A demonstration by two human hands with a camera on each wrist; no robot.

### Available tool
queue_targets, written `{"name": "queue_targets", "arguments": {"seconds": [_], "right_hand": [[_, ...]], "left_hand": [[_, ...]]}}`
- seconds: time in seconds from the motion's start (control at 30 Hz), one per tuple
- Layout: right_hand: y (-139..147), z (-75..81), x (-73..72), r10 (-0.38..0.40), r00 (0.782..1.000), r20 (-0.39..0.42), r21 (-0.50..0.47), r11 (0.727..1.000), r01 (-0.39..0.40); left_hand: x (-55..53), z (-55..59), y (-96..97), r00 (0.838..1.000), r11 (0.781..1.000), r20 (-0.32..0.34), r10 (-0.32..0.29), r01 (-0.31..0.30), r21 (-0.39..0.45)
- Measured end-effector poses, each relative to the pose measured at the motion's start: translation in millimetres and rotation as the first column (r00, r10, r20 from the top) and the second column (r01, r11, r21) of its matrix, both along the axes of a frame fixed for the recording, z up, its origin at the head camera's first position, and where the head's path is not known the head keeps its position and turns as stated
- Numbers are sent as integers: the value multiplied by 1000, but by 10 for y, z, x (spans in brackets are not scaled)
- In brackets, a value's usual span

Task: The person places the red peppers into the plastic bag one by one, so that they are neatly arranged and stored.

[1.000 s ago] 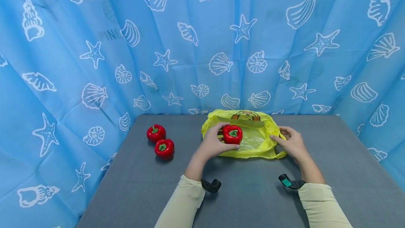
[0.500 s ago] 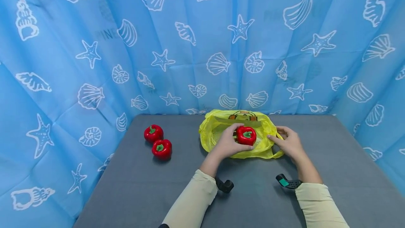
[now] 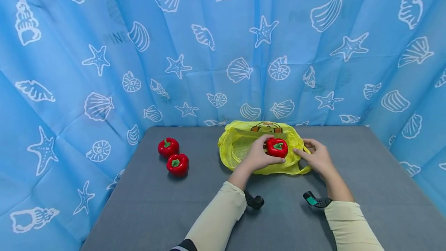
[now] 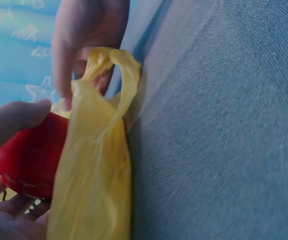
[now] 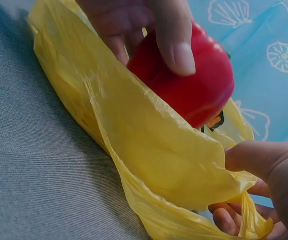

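A red bell pepper (image 3: 277, 148) with a green stem is gripped by my left hand (image 3: 259, 155), thumb on its near side. It hangs over the mouth of a yellow plastic bag (image 3: 228, 146) lying on its side. The bag's near edge covers the pepper's lower part in the left wrist view. My right hand (image 3: 318, 157) pinches the bag's right edge by the handle, between thumb and fingers; in the right wrist view the bunched handle (image 5: 251, 220) passes between them.
Two more red bell peppers, one farther back (image 3: 168, 147) and one nearer (image 3: 177, 165), sit on the grey table (image 3: 156, 212) at left. A blue shell-print curtain (image 3: 209, 69) hangs behind the table.
My left hand has carried the bell pepper to the right across the bag's opening, toward my right hand. The right hand keeps its hold on the bag's edge.
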State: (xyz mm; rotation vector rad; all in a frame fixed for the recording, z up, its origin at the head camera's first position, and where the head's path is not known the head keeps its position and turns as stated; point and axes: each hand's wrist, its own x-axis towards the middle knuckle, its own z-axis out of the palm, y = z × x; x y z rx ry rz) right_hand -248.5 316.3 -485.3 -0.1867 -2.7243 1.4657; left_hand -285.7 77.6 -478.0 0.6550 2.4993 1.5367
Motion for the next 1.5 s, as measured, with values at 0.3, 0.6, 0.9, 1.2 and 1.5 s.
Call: {"name": "queue_targets", "arguments": {"seconds": [0.3,0.6,0.9,1.2,1.5], "right_hand": [[-26,8,1,0,1000,15,0,1000,0],[-22,-2,-8,2,1000,15,-8,1000,-2],[-4,-7,-15,5,1000,12,-6,1000,-5],[-6,-6,-22,2,1000,7,-7,1000,-2],[-14,1,0,2,1000,4,-4,1000,-2]], "left_hand": [[-1,-65,86,1000,1000,16,3,-3,-4],[8,-55,144,1000,1000,15,0,0,-11],[18,-85,180,999,1000,38,-13,14,-12],[-10,-122,177,998,1000,54,-19,18,20],[12,-104,150,997,999,71,-30,28,30]]}}
